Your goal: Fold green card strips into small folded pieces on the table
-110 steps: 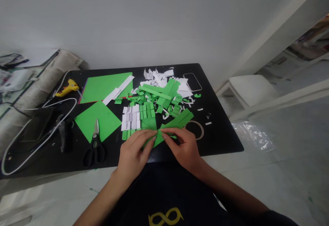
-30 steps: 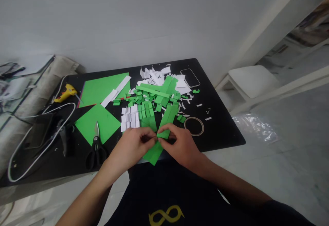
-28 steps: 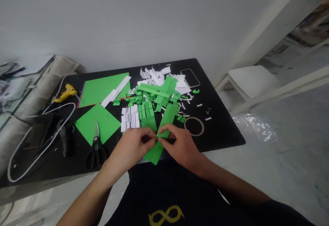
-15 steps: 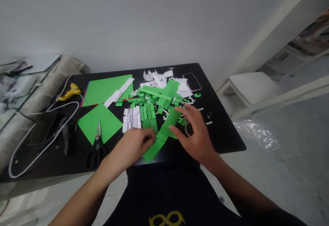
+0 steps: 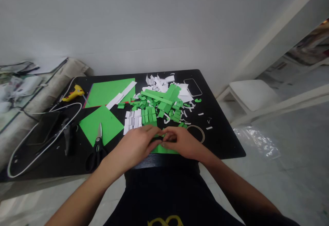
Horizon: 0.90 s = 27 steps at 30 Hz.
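Observation:
Close to the table's front edge, a green paper strip lies crosswise under both hands. My left hand pinches it from the left, fingers bent and closed. From the right, my right hand pinches the same strip, its fingertips meeting those of the left. The hands cover the strip's middle. Just beyond them sit folded white paper pieces and folded green paper pieces, side by side. A heap of green paper scraps and white paper scraps lies farther back.
Black-handled scissors lie left of my hands, partly over a green paper square. Behind are a larger green sheet, a yellow glue gun and a looped white cable. A tape roll lies right; a white stool stands beyond.
The green strip has turned from a diagonal, raised position to lie along the front edge. My right hand has moved down and left, closing its fingers beside my left hand.

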{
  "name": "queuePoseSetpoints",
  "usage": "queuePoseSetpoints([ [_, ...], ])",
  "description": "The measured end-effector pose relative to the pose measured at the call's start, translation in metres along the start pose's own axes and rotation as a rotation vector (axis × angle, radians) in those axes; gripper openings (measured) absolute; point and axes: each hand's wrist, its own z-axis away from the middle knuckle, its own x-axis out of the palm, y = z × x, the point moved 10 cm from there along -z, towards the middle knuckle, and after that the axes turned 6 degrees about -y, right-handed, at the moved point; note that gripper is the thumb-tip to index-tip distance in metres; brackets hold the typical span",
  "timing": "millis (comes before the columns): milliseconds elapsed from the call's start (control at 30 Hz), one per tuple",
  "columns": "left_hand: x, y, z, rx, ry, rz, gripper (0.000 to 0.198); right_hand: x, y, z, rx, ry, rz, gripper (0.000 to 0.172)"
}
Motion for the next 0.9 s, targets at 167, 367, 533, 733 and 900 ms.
queuePoseSetpoints([
  [167,-0.021,-0.008,0.033,-0.013,0.362,0.131,0.015,-0.003,0.025,0.002,0.039,0.119,-0.138,0.023],
  [367,0.003,-0.002,0.037,0.036,0.197,-0.058,0.029,0.011,0.034,-0.001,0.039,0.055,-0.243,0.014],
  [533,0.006,-0.008,0.030,0.068,0.170,-0.103,0.026,0.013,0.039,-0.002,0.088,0.061,-0.245,0.022],
  [733,0.013,-0.014,0.028,0.056,0.060,-0.032,0.024,0.011,0.042,0.001,0.133,0.075,-0.228,0.027],
  [900,0.009,-0.010,0.024,0.052,0.045,-0.020,0.014,0.012,0.039,0.001,0.117,0.052,-0.246,0.028],
])
